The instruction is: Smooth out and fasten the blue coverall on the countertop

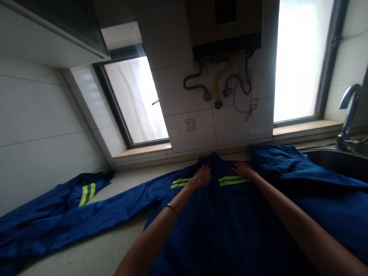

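Note:
A dark blue work jacket [207,226] with yellow-green and grey reflective stripes lies spread on the countertop, its collar toward the wall. My left hand [203,175] rests on the left chest just below the collar, fingers stretched out flat. On the other side of the collar, my right hand [241,168] lies flat above the right chest stripe, fingers apart. Two bracelets circle my left arm. One jacket sleeve [129,203] reaches out to the left along the counter.
More blue clothing [83,188] with a reflective band lies at the left wall. Another blue garment [287,165] lies at the right, beside the sink [330,157] and faucet [349,115]. A water heater [227,30] with hoses hangs above a wall socket [189,124].

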{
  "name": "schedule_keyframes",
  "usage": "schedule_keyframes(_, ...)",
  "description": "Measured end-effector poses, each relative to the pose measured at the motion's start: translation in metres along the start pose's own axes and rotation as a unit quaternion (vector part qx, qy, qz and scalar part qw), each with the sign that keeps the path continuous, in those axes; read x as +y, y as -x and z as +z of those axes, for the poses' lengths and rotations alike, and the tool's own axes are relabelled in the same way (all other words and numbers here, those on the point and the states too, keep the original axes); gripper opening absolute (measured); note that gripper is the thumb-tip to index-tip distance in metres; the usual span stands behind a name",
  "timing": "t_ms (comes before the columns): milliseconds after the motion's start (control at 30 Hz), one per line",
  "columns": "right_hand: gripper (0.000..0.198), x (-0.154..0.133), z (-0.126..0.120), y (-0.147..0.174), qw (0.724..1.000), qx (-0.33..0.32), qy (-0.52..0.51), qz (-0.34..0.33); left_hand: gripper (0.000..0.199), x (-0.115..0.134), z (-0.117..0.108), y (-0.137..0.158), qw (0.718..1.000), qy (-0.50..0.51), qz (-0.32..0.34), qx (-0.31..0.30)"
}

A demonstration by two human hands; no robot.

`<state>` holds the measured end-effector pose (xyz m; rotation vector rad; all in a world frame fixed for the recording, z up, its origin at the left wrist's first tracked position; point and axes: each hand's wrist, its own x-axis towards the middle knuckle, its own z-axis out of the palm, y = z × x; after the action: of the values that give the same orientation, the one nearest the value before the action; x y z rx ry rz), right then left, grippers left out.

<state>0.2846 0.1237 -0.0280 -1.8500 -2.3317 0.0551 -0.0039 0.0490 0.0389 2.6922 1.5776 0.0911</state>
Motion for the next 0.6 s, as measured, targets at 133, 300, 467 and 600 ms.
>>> schedule_keyframes(133, 0.044, -0.004, -0.01, 0.009, 0.999, -0.007, 0.005, -0.035, 0.061, 0.032, 0.03, -0.027, 0.999, 0.018, 0.02, -0.022)
schedule_keyframes(300, 0.045, -0.011, -0.021, 0.019, 0.996, 0.07, -0.001, 0.063, 0.068, 0.014, 0.04, -0.029, 0.99, 0.051, -0.111, -0.069)
schedule_keyframes(467, 0.047, -0.013, -0.035, 0.032, 0.987, 0.104, 0.007, 0.12, 0.067, 0.014, 0.043, -0.028, 0.988, 0.026, -0.142, -0.05)
schedule_keyframes(600, 0.039, 0.01, -0.079, 0.039, 0.984, 0.102, 0.001, 0.148, 0.063, 0.017, 0.044, -0.028, 0.989, 0.008, -0.148, -0.029)
